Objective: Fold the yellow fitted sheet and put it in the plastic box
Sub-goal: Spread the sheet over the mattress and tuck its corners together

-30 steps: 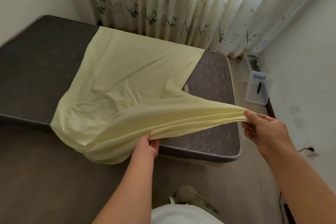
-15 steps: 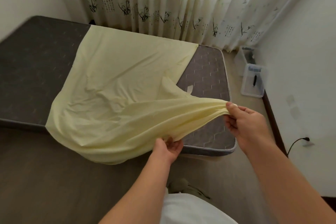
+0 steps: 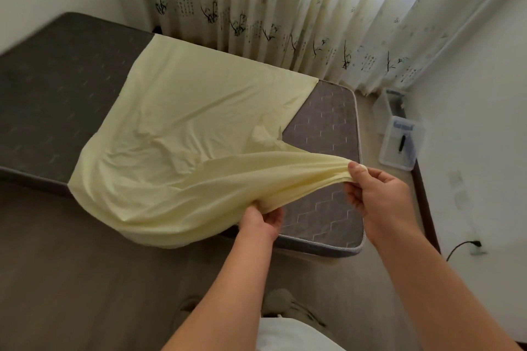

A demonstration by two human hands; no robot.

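Observation:
The pale yellow fitted sheet (image 3: 182, 122) lies spread over the dark grey mattress (image 3: 51, 94), with its near edge hanging over the mattress side. My left hand (image 3: 263, 219) grips the sheet's near edge from below. My right hand (image 3: 376, 194) pinches a gathered corner of the sheet and holds it raised above the mattress, so the cloth between my hands is stretched taut. The clear plastic box (image 3: 400, 142) stands on the floor by the right wall, beyond the mattress corner.
Patterned curtains (image 3: 285, 8) hang behind the mattress. A second clear container (image 3: 390, 105) stands just behind the plastic box. A black cable is plugged into a wall socket (image 3: 476, 248) at the right. Wooden floor lies in front of the mattress.
My hands have come closer together along the sheet's edge. The right hand has moved inward to the left with the corner, and the left hand has slid to the right.

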